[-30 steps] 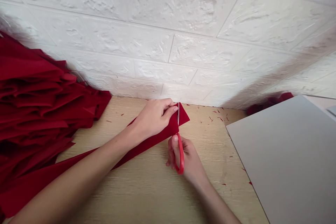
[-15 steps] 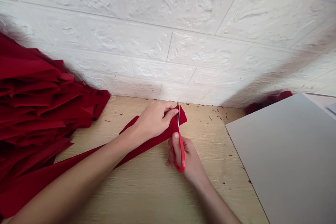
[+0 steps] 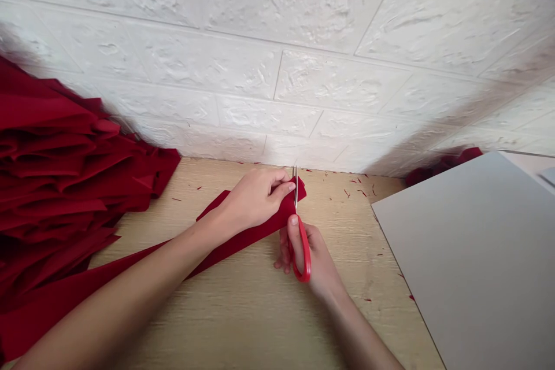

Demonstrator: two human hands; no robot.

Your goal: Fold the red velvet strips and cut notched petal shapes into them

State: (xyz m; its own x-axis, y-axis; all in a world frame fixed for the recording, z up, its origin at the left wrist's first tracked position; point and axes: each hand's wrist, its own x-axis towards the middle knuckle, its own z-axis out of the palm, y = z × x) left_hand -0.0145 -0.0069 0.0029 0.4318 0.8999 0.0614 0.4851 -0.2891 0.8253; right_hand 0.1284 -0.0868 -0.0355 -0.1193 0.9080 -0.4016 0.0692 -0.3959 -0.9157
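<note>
My left hand (image 3: 255, 196) pinches a long strip of dark red fabric (image 3: 264, 228) near its right end. The strip runs back beneath my left forearm toward the lower left. Scissors (image 3: 303, 254) with red handles are in my right hand (image 3: 314, 260), the thumb through one loop. Their metal blades point away from me and lie across the end of the strip, just right of my left fingertips. A short end of fabric sticks out beyond the blades. The lower fingers of my right hand are partly hidden behind the handle.
A large heap of folded red fabric (image 3: 65, 167) fills the left side. A grey panel (image 3: 472, 254) stands at right, with more red fabric (image 3: 446, 163) behind it. Red scraps dot the wooden tabletop (image 3: 243, 318). A white brick-patterned wall (image 3: 243, 63) rises at the back.
The scissors have opened slightly, their blades now showing apart, and the handle has swung a little to the right. My left hand keeps its hold on the fabric.
</note>
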